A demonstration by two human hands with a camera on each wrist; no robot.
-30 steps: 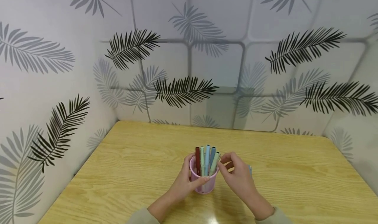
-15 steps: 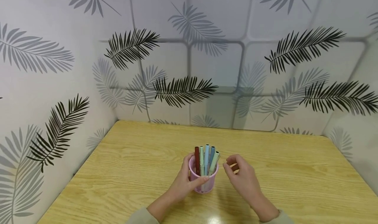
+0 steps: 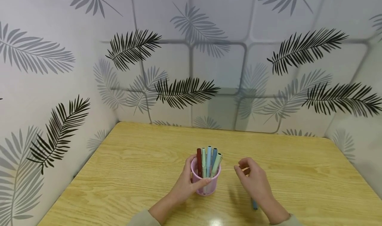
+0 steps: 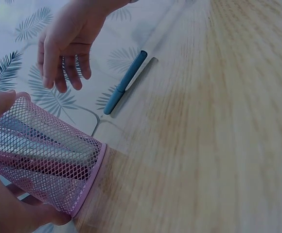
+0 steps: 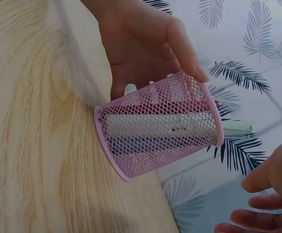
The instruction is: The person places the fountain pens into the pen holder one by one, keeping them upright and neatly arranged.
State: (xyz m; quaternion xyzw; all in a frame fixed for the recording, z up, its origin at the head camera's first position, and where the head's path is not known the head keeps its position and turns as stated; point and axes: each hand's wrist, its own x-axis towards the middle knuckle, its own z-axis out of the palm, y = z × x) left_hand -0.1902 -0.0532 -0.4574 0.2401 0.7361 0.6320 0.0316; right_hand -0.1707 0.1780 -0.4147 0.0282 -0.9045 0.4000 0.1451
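My left hand (image 3: 183, 184) grips a pink mesh pen holder (image 3: 212, 187) that stands on the table, thumb across its near side and fingers round its far left side. Several pens lean inside it: a dark red pen (image 3: 199, 156), light green ones, a light blue pen (image 3: 209, 154) and a darker blue pen (image 3: 215, 153). To the right of the holder, my right hand (image 3: 255, 181) hovers with loosely bent fingers and nothing between them. A teal-blue capped pen (image 4: 126, 82) lies on the table; in the head view the right hand partly covers it.
The wooden table (image 3: 143, 159) meets a wall (image 3: 226, 70) with a leaf pattern at the back. Another such wall rises along the left side.
My right hand has drawn away from the light green pen in the holder, moving right and a little nearer. The left hand keeps its grip on the pen holder.
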